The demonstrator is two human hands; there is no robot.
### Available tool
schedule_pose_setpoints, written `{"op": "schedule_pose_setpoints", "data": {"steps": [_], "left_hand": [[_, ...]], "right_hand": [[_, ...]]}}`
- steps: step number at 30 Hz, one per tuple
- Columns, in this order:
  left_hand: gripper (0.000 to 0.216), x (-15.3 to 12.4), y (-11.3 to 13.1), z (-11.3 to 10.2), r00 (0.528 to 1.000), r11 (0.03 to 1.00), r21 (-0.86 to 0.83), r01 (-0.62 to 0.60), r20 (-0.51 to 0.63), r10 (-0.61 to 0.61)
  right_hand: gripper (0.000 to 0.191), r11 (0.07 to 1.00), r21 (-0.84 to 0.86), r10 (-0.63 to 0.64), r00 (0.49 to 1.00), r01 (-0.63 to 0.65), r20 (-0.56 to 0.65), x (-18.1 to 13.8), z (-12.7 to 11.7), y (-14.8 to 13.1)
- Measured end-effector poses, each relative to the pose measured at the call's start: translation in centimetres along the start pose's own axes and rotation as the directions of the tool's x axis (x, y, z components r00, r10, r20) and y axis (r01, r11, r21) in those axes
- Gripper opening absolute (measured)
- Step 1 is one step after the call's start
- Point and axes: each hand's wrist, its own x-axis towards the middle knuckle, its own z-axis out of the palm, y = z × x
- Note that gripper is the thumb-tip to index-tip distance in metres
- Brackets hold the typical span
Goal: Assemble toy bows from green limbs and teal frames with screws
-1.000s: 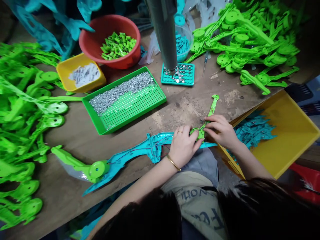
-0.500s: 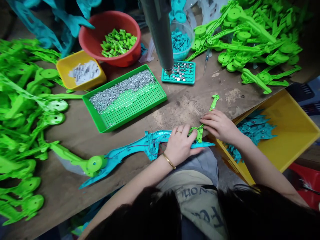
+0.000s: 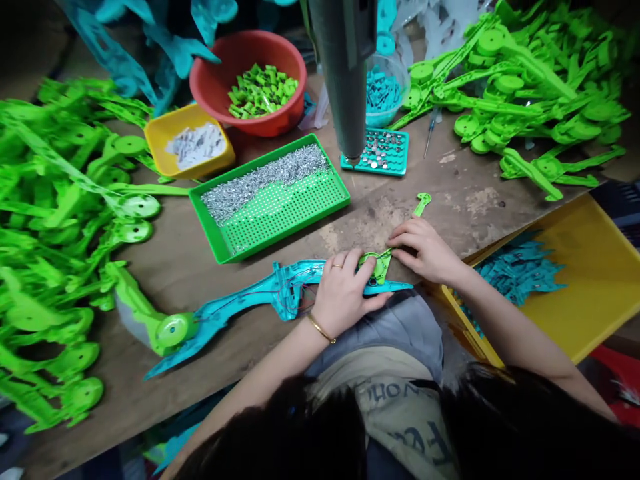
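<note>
A blue bow-shaped plastic shell [image 3: 240,297] lies across the front of the workbench, with thin dark red wires along its inside. My left hand [image 3: 343,290] is closed over the right part of this shell, thumb and fingers by a round green end piece. That end belongs to a green plastic limb [image 3: 381,265], which my right hand [image 3: 423,248] holds along its length. The limb's hooked tip sticks out beyond my right fingers. At the shell's left end a second green limb [image 3: 173,330] is attached. My fingers partly hide the joint.
A green tray [image 3: 280,220] of small screws lies behind the shell. A screwdriver head [image 3: 353,157] hangs beside a teal tray [image 3: 400,153] of metal discs. Green limbs [image 3: 50,253] are piled left and right. A yellow bin [image 3: 590,267] with blue parts stands at right.
The view has shifted, so the bench items appear further right and my hands slightly left. My right hand still holds the green limb, and my left hand remains on the shell.
</note>
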Motion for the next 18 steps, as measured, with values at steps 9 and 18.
{"op": "schedule_pose_setpoints", "data": {"steps": [9,18], "left_hand": [[0.061,0.1,0.0,-0.1,0.999,0.999,-0.019,0.029,0.025,-0.029],[0.061,0.1,-0.1,0.1,0.999,0.999,-0.021,0.037,0.021,-0.037]], "right_hand": [[0.021,0.998,-0.043,0.032,0.998,-0.035,-0.058,-0.7,0.5,-1.0],[0.018,0.994,-0.099,0.029,0.988,-0.044,-0.151,-1.2,1.6,-0.8]]}}
